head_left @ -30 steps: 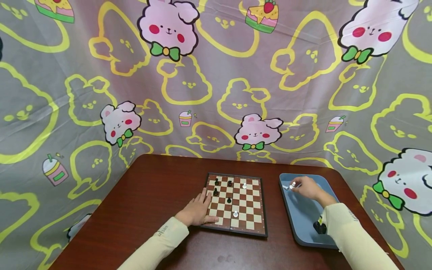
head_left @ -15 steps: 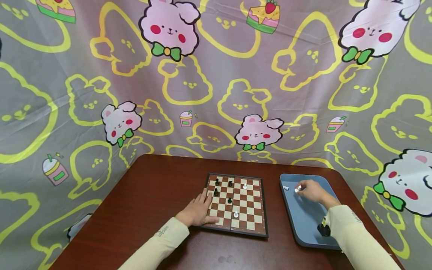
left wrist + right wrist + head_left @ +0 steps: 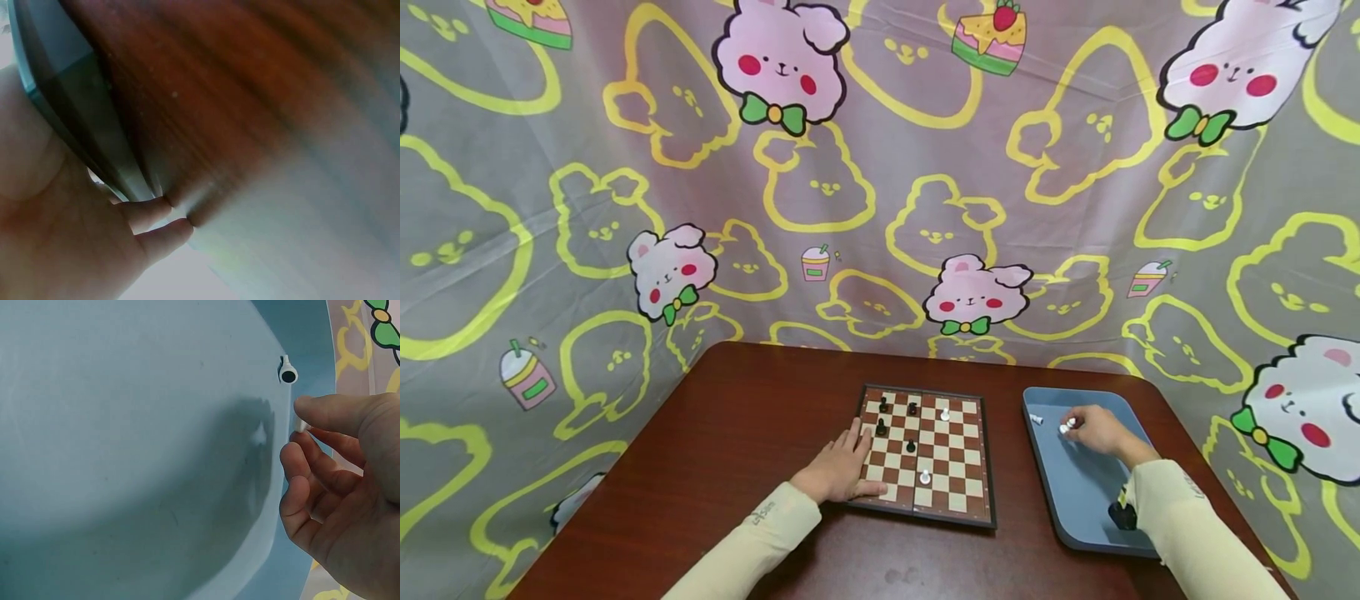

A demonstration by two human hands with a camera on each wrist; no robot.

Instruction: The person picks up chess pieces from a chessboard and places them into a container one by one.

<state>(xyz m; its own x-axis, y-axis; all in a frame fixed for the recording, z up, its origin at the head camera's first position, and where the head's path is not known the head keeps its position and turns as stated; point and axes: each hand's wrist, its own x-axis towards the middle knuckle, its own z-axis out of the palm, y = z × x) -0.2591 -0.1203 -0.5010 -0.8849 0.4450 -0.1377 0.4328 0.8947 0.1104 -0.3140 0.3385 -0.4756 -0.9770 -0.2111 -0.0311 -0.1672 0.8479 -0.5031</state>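
My left hand [image 3: 835,468] lies with straight, spread fingers over the left edge of a chessboard [image 3: 958,492], thumb across its near left corner. In the left wrist view that hand [image 3: 69,237] is against the board's dark side [image 3: 81,106]. Over the far part of a blue tray [image 3: 1063,492], my right hand [image 3: 1101,433] pinches a small white chess piece [image 3: 300,424] between thumb and fingertips, which cover most of it. Another white chess piece [image 3: 287,372] lies on its side in the tray, its dark round base showing.
Several black chess pieces, such as a pawn [image 3: 911,447], stand on the board's left half. Two white pieces, one far [image 3: 945,414] and one near [image 3: 925,477], stand on its right half. A patterned curtain [image 3: 865,250] hangs behind the brown table [image 3: 737,408].
My right hand has shifted a little right and nearer within the tray, still pinching the white chess piece. My left hand stays in place on the board.
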